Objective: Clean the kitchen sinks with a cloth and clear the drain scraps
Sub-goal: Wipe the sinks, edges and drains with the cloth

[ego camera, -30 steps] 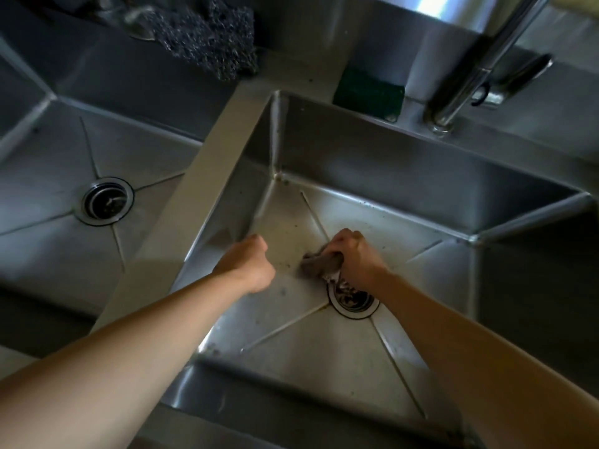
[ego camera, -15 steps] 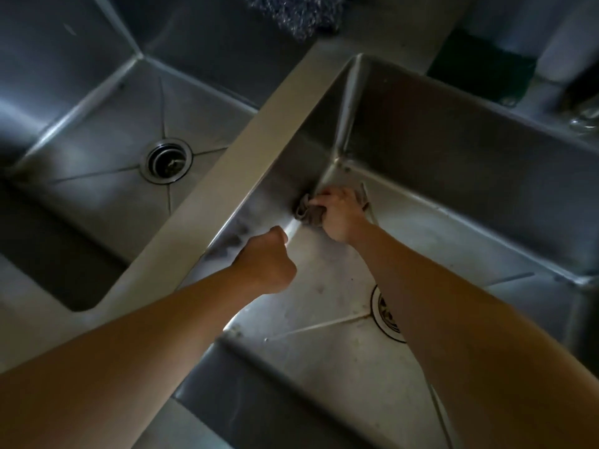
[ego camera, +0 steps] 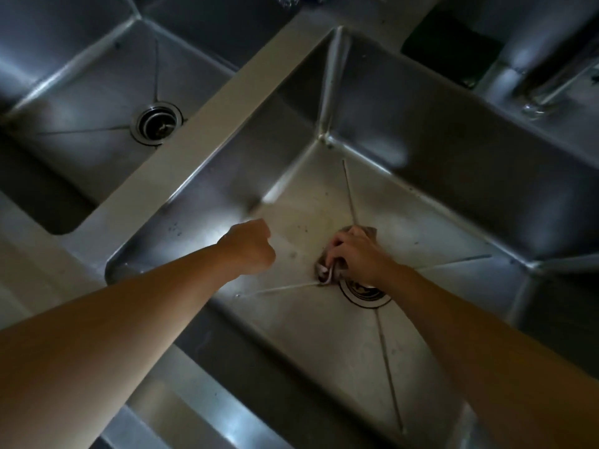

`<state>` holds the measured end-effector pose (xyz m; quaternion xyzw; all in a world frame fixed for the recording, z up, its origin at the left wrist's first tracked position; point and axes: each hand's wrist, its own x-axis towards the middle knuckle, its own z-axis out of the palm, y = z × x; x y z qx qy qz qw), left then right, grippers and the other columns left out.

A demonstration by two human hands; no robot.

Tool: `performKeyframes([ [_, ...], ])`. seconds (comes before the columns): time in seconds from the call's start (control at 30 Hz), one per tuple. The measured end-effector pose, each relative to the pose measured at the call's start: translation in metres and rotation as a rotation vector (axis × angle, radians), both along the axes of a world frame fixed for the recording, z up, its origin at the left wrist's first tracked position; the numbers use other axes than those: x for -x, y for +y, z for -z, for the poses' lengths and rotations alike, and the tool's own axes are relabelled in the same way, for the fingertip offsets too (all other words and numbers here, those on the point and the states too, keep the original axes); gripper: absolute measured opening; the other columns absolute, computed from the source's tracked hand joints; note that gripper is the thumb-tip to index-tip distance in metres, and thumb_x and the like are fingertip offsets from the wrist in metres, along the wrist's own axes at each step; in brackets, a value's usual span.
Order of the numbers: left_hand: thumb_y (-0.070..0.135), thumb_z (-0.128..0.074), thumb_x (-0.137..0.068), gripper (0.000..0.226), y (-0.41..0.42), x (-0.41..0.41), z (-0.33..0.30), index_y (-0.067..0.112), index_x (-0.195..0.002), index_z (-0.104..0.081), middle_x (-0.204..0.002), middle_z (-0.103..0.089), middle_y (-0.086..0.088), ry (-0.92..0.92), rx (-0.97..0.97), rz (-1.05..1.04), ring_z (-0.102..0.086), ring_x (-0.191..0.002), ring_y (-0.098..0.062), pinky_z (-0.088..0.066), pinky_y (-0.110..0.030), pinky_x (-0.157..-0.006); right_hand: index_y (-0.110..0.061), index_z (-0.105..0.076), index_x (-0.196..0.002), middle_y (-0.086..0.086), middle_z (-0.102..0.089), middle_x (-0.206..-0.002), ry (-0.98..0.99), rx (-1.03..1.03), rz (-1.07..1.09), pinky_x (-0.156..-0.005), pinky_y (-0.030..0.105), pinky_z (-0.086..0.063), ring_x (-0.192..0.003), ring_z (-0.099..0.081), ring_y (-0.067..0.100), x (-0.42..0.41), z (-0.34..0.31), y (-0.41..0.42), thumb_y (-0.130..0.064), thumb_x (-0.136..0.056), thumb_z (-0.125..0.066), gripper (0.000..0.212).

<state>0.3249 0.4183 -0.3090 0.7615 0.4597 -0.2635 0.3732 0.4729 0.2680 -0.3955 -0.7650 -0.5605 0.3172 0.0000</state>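
Observation:
Two steel sinks lie side by side. My right hand (ego camera: 358, 254) presses a crumpled brownish cloth (ego camera: 327, 270) onto the floor of the right sink (ego camera: 421, 319), just left of and above its drain (ego camera: 366, 293), which my wrist partly hides. Dark bits show inside that drain. My left hand (ego camera: 251, 246) is a closed fist with nothing in it, hovering over the right sink's left part, apart from the cloth. The left sink (ego camera: 81, 102) has its own drain (ego camera: 157, 123) in plain sight.
A steel divider (ego camera: 207, 124) separates the sinks. A dark green sponge (ego camera: 450, 50) lies on the back ledge, and the tap base (ego camera: 534, 102) stands at the far right. Small specks dot the right sink's floor and left wall.
My right hand has slid the cloth from the sink's back left corner down to beside the drain. The view has shifted left and nearer.

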Motion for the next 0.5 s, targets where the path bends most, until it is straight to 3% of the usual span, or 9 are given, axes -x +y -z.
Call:
performKeyframes([
  [0.1, 0.005, -0.052, -0.085, 0.045, -0.005, 0.003, -0.002, 0.015, -0.129, -0.048, -0.127, -0.055, -0.009, 0.029, -0.020, 0.059, -0.057, -0.110, -0.026, -0.048, -0.029, -0.083, -0.030, -0.069, -0.108, -0.006, -0.051, -0.121, -0.055, 0.041, 0.017, -0.088, 0.029, -0.024, -0.116, -0.035, 0.025, -0.002, -0.010, -0.013, -0.016, -0.087, -0.062, 0.026],
  [0.23, 0.009, -0.052, -0.089, 0.044, -0.002, 0.008, -0.014, 0.014, -0.132, -0.047, -0.132, -0.052, -0.009, 0.018, -0.083, 0.130, -0.053, -0.117, -0.026, -0.045, -0.030, -0.092, -0.024, -0.070, -0.105, 0.002, -0.051, -0.117, -0.073, 0.099, 0.115, -0.095, 0.035, -0.034, -0.114, -0.041, 0.028, 0.007, -0.021, -0.013, -0.016, -0.086, -0.060, 0.022],
  [0.33, 0.010, -0.057, -0.086, 0.042, 0.007, 0.017, -0.023, 0.012, -0.128, -0.052, -0.131, -0.055, -0.011, -0.001, -0.080, 0.110, -0.053, -0.118, -0.029, -0.045, -0.034, -0.095, -0.021, -0.069, -0.107, 0.005, -0.051, -0.118, -0.038, -0.004, 0.107, -0.100, 0.038, -0.038, -0.115, -0.039, 0.028, 0.024, -0.031, -0.003, -0.015, -0.088, -0.059, 0.022],
  [0.43, 0.008, -0.059, -0.083, 0.035, 0.015, 0.030, -0.035, 0.011, -0.118, -0.060, -0.121, -0.062, -0.010, 0.009, -0.111, 0.128, -0.058, -0.111, -0.028, -0.048, -0.029, -0.090, -0.019, -0.067, -0.113, 0.002, -0.050, -0.124, 0.038, -0.150, 0.029, -0.103, 0.027, -0.026, -0.121, -0.033, 0.025, 0.052, -0.044, 0.020, -0.011, -0.089, -0.056, 0.028],
  [0.5, 0.011, -0.058, -0.083, 0.029, 0.024, 0.040, -0.042, 0.013, -0.111, -0.065, -0.114, -0.065, -0.003, 0.016, -0.183, 0.177, -0.060, -0.106, -0.024, -0.048, -0.025, -0.086, -0.021, -0.067, -0.114, 0.000, -0.051, -0.124, 0.059, -0.213, -0.032, -0.102, 0.026, -0.028, -0.120, -0.034, 0.023, 0.070, -0.047, 0.040, -0.012, -0.087, -0.058, 0.030],
])
